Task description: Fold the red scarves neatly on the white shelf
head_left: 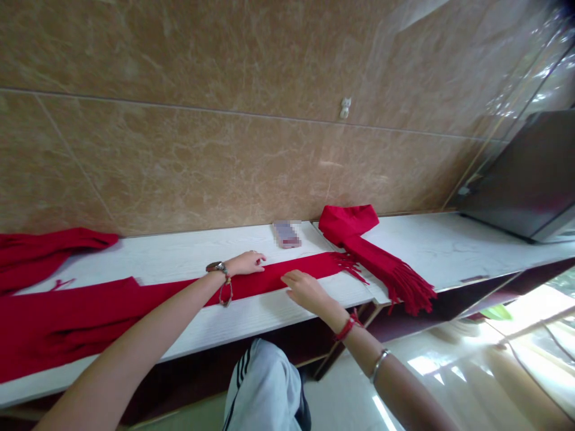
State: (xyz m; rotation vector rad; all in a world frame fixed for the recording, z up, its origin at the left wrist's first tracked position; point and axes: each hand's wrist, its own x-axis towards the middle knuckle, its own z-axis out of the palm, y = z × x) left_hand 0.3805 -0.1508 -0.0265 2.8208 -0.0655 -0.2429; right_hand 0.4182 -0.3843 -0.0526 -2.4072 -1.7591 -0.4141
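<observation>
A long red scarf (112,302) lies stretched along the white shelf top (188,254), its fringed end (348,263) to the right. My left hand (246,263) rests on the scarf's far edge, fingers curled down onto the cloth. On the scarf's near edge lies my right hand (305,289), palm down with the fingers pressed on the fabric. A second red scarf (372,251) is folded at the right, and its fringe (411,290) hangs over the shelf's front edge.
A small pinkish phone-like object (287,234) lies by the brown tiled wall (224,149). More red cloth (40,248) is bunched at the far left. A dark box-shaped appliance (525,179) stands at the right. Below the shelf is a glossy floor (449,371), and my knee in grey trousers (265,389).
</observation>
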